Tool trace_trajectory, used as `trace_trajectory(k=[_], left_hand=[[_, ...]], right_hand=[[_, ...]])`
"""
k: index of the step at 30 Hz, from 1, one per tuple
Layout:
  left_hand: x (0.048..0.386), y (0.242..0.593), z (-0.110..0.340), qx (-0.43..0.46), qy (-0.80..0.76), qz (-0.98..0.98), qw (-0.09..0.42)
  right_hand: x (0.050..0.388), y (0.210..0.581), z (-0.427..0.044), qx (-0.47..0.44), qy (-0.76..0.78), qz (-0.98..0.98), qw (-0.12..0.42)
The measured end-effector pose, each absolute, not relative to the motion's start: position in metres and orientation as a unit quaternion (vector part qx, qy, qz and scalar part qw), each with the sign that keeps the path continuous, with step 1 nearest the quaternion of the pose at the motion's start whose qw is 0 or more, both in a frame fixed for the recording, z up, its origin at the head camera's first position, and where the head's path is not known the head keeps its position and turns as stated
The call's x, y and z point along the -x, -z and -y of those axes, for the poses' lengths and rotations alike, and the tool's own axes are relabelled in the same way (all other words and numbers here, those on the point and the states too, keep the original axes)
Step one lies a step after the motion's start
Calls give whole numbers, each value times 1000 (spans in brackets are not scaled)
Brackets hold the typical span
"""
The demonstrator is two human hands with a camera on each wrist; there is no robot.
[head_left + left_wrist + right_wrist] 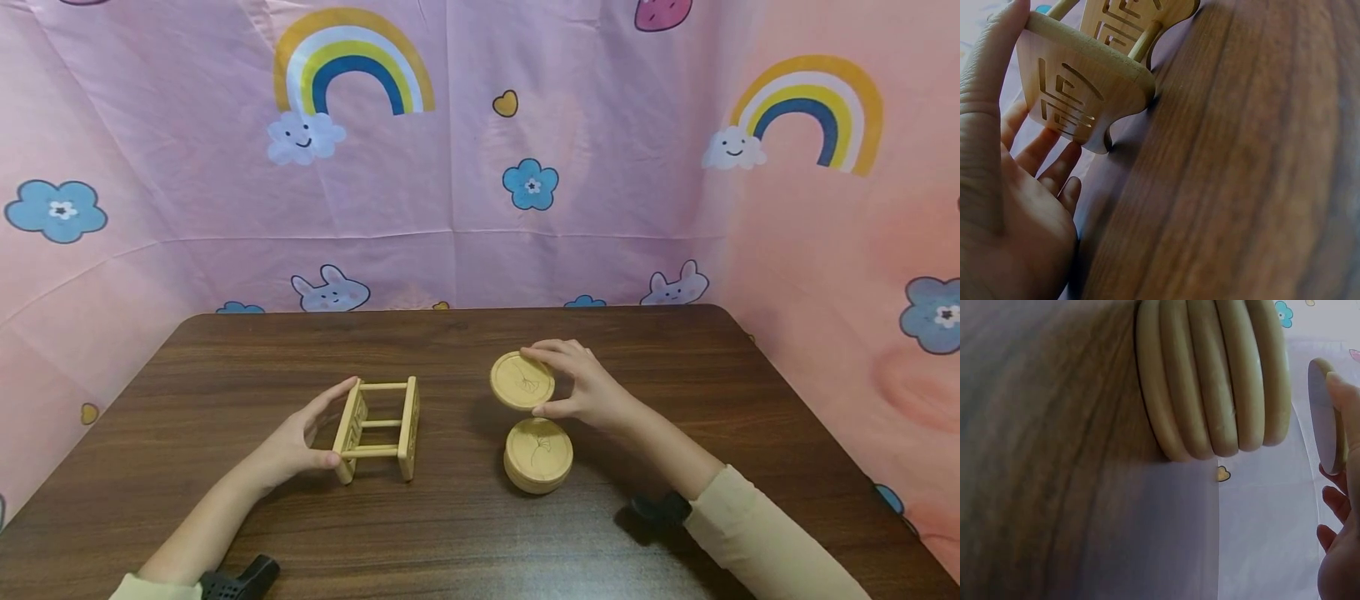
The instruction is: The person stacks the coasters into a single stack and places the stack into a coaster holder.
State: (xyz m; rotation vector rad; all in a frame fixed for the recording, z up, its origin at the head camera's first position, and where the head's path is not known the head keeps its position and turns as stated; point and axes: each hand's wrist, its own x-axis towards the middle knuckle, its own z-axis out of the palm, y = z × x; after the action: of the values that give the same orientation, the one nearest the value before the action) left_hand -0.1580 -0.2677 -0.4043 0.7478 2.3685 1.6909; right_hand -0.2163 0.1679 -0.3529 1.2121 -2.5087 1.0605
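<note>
My left hand grips the left side panel of a small wooden coaster rack, thumb at its near corner and fingers toward the far one. Slotted cut-outs mark the rack's panel in the left wrist view, and round bars join its two sides. With thumb and fingers, my right hand pinches a round wooden coaster by its edge, raised off the table. Just nearer to me stands a stack of several like coasters, the top one bearing a thin leaf-like drawing. Their rounded rims show in the right wrist view.
Everything stands on a dark brown wooden table. Behind and beside it hangs a pink and lilac cloth printed with rainbows, flowers and rabbits. A black device sits at my left wrist, another at my right.
</note>
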Motion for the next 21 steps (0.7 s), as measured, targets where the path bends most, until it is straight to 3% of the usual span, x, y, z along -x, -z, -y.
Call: trace_trajectory(k=[21], left_hand=[[159,404,268,-254,-563,-783,67]], right_hand=[[191,359,-175,-413,-370,826,99]])
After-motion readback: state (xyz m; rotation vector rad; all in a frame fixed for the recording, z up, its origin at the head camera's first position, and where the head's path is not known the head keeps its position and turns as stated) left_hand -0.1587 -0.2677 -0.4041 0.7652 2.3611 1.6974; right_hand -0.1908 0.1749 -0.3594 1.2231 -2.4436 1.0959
